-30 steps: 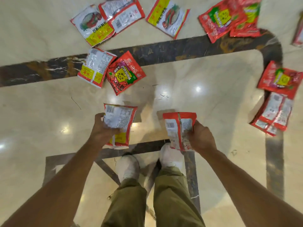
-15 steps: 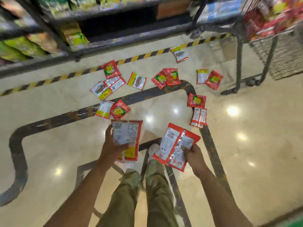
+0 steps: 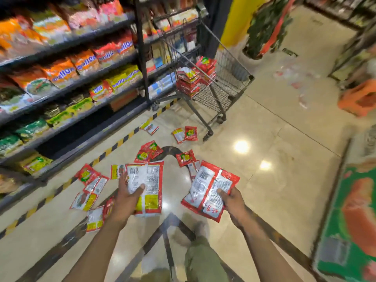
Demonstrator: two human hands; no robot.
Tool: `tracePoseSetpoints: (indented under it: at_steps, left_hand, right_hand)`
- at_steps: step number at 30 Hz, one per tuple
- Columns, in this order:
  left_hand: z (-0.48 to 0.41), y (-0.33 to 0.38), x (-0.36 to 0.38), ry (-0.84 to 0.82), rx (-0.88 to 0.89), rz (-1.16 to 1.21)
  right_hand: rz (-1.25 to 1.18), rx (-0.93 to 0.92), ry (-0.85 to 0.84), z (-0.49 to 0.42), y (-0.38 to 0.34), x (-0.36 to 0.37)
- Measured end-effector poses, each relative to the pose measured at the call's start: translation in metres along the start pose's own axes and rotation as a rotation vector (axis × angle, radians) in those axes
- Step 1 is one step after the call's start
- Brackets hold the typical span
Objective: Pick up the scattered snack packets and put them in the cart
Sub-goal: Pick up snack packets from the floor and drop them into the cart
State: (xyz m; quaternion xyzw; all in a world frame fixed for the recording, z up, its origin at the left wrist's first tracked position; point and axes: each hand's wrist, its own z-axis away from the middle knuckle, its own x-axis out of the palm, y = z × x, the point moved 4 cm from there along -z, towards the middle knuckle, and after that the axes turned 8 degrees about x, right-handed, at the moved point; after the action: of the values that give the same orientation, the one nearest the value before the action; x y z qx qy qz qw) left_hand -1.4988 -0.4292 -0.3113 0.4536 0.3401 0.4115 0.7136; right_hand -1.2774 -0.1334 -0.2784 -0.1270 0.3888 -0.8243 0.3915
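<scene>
Supermarket aisle with a glossy cream floor (image 3: 264, 123): stocked shelves (image 3: 71, 58) fill 9 to 11 o'clock, and a yellow-and-black stripe (image 3: 120, 142) runs along their foot. At 12 o'clock, well apart from the hands, stands a wire cart (image 3: 234, 76) with a heap (image 3: 194, 80) of red packets inside its basket. Behind it, at 1 o'clock, rise a yellow pillar (image 3: 238, 19) and a plant (image 3: 264, 27). A blurred orange stool (image 3: 360, 96) sits at 3 o'clock.

Loose packets lie on the floor between the hands and the cart. A cluster (image 3: 89, 176) spreads at 9 o'clock beside the stripe, a middle group (image 3: 149, 151) lies near the centre, and a pair (image 3: 185, 134) rests just beside the cart's front wheel.

At 7 o'clock the left hand (image 3: 124, 202) grips a packet (image 3: 150, 180) with its printed back up. The thumb lies across the face and the fingers are curled behind it, mostly hidden. Whether more packets are stacked beneath it cannot be told.

At 5 o'clock the right hand (image 3: 234, 202) pinches a fanned bundle (image 3: 205, 190) of red-and-white packets near its lower right edge, thumb on top and fingers underneath. The count is unclear. The packet and the bundle are apart and do not touch. Olive trousers (image 3: 203, 259) show at 6 o'clock.
</scene>
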Motion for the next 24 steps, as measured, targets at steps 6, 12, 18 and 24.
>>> tracePoseSetpoints:
  at_steps: [6, 12, 18, 24]
  left_hand:
    - [-0.038, 0.071, 0.130, -0.126, 0.143, -0.104]
    - [-0.070, 0.117, 0.281, -0.160, 0.153, -0.162]
    - [-0.107, 0.165, 0.419, -0.170, 0.157, -0.171]
    - [-0.154, 0.198, 0.493, -0.151, 0.183, -0.143]
  right_hand:
    - [-0.121, -0.048, 0.099, -0.034, -0.023, -0.098]
    - [-0.245, -0.060, 0.190, -0.095, -0.068, -0.216]
    - [-0.259, -0.063, 0.210, -0.155, -0.110, -0.331]
    - [-0.213, -0.056, 0.244, -0.206, -0.156, -0.404]
